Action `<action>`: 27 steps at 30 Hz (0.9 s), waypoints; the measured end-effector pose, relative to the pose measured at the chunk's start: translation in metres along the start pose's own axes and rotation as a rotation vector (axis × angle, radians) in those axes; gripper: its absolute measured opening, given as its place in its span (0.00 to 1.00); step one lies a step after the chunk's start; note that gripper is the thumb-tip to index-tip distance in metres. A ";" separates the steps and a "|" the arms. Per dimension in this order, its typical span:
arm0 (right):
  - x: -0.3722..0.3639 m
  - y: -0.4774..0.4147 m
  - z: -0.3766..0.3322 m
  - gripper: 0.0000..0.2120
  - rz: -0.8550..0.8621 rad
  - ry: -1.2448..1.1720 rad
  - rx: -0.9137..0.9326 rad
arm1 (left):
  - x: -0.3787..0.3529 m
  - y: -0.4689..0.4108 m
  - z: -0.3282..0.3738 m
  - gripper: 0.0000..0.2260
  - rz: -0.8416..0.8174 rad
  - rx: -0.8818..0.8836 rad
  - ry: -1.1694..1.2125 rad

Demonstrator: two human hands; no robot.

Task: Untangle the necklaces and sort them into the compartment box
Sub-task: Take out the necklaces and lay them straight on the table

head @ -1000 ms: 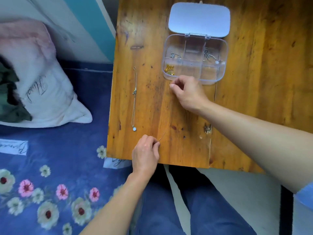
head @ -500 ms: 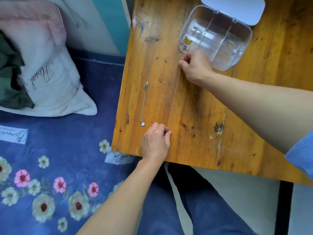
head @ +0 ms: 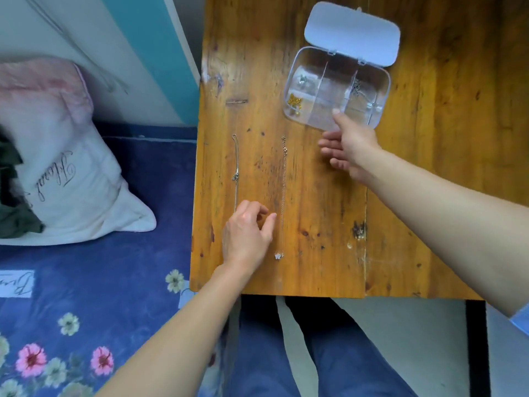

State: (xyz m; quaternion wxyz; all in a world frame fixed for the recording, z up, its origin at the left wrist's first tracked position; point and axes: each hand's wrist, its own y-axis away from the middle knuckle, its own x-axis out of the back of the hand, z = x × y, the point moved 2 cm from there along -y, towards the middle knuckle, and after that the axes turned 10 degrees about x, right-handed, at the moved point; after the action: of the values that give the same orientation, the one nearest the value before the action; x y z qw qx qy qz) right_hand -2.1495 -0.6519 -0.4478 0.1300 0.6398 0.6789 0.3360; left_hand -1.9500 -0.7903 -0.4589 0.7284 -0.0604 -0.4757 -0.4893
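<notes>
Two thin necklaces lie stretched out side by side on the wooden table (head: 320,224). The silver necklace (head: 236,170) is on the left; its lower end is hidden under my left hand (head: 247,234). The fine chain necklace (head: 283,190) lies to the right, with a small pendant at its near end. My left hand rests between them with curled fingers apart, holding nothing. My right hand (head: 347,147) hovers open at the near edge of the clear compartment box (head: 336,87), thumb touching its rim. The box lid is open; gold and silver pieces lie in some compartments.
A bed with a blue flowered sheet (head: 86,310) and a white pillow (head: 65,179) lies left of the table. The table's near edge is just in front of my blue-trousered knees (head: 315,353). The right half of the table is bare wood.
Both hands have let go of the fine chain, which now lies straight on the table. My right hand has moved right toward the box and opened; my left hand shifted left.
</notes>
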 end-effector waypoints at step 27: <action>0.051 -0.026 0.044 0.21 0.071 -0.070 0.097 | -0.012 -0.178 0.216 0.16 -0.198 -0.721 -1.004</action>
State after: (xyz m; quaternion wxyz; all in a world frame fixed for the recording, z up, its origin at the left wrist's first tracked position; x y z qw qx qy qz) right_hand -2.1510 -0.5893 -0.4836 0.1103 0.6803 0.6664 0.2845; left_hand -2.2248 -0.7540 -0.4188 0.3012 -0.4804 -0.5683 -0.5962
